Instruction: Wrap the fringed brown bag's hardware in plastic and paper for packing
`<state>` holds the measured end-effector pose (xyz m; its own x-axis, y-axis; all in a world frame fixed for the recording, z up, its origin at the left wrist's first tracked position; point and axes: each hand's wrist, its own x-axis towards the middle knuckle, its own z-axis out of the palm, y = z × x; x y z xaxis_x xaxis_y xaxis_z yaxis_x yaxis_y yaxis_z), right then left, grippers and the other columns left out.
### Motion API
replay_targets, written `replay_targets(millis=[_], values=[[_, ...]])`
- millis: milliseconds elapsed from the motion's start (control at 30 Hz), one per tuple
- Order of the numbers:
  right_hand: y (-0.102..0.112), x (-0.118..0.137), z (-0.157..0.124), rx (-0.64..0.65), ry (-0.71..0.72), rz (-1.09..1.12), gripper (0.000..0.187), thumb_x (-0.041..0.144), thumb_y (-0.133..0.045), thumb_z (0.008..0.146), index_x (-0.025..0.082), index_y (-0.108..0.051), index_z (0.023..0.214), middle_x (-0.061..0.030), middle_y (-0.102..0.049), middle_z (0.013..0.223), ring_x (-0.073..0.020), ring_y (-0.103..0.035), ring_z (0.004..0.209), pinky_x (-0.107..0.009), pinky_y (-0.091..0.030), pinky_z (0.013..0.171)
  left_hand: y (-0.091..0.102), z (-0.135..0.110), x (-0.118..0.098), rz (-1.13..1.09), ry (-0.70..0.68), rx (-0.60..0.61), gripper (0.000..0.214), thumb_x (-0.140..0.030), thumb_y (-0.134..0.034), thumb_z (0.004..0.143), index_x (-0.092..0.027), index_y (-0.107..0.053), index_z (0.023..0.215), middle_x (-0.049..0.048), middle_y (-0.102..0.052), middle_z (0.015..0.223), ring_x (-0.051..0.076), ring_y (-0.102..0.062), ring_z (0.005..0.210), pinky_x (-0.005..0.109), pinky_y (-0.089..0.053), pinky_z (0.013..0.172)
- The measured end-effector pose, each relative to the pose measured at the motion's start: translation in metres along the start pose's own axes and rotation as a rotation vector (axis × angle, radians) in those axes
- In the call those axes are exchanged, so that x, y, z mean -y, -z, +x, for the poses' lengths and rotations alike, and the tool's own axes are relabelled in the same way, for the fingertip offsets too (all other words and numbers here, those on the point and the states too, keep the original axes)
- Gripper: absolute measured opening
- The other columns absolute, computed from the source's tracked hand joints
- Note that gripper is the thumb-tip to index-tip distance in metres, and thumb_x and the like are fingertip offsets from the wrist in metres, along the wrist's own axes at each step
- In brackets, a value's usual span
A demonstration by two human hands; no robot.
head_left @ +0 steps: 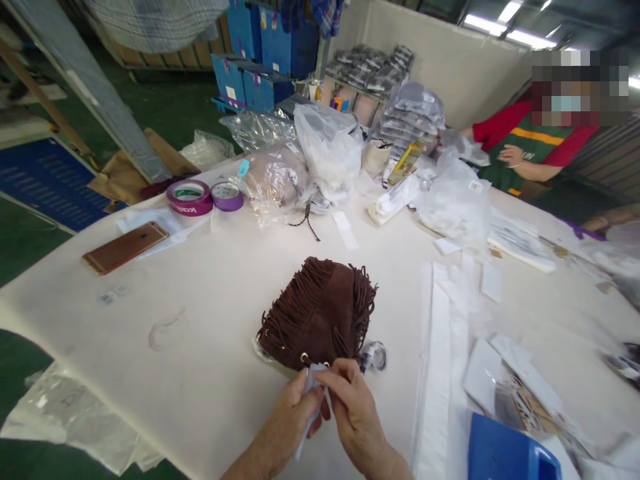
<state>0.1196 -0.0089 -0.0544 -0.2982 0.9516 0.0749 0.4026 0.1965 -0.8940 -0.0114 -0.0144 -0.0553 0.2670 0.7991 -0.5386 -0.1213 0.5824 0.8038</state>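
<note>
The brown bag (325, 313) on the table (210, 333) looked soft and light (its fringe (295, 297) might snag) — best held round the middle — while the left hand (290, 413) and right hand (356, 403) fingers pinched a pale strip (313, 379).

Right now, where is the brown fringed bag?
In the head view, the brown fringed bag lies near the middle of the table, just beyond the left hand and right hand.
</note>
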Motion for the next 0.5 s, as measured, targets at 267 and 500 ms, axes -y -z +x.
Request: replay_targets(millis=[267, 500], values=[[-0.001, 0.017, 0.047, 0.568, 0.149, -0.631, 0.047, 0.005, -0.046, 0.072, 0.024, -0.053, 0.114, -0.0066, -0.057, 0.09, -0.0183, -0.055, 0.079, -0.028, -0.043, 0.069, 0.017, 0.003, 0.009, 0.423, -0.038, -0.338, 0.039, -0.029, -0.04, 0.072, -0.011, -0.036, 0.106, 0.0138, -0.061, 0.084, 0.026, -0.061, 0.077, 0.034, -0.045, 0.065], [-0.014, 0.022, 0.073, 0.755, 0.093, -0.664, 0.02, 0.013, -0.058, 0.065, 0.016, -0.066, 0.083, -0.0078, -0.064, 0.072, -0.0223, -0.061, 0.07, -0.029, -0.045, 0.061, 0.034, -0.004, 0.019, 0.662, -0.119, -0.252, 0.064, -0.025, -0.038, 0.074, -0.004, -0.014, 0.129, 0.0157, -0.064, 0.084, 0.031, -0.063, 0.078, 0.038, -0.043, 0.068]])
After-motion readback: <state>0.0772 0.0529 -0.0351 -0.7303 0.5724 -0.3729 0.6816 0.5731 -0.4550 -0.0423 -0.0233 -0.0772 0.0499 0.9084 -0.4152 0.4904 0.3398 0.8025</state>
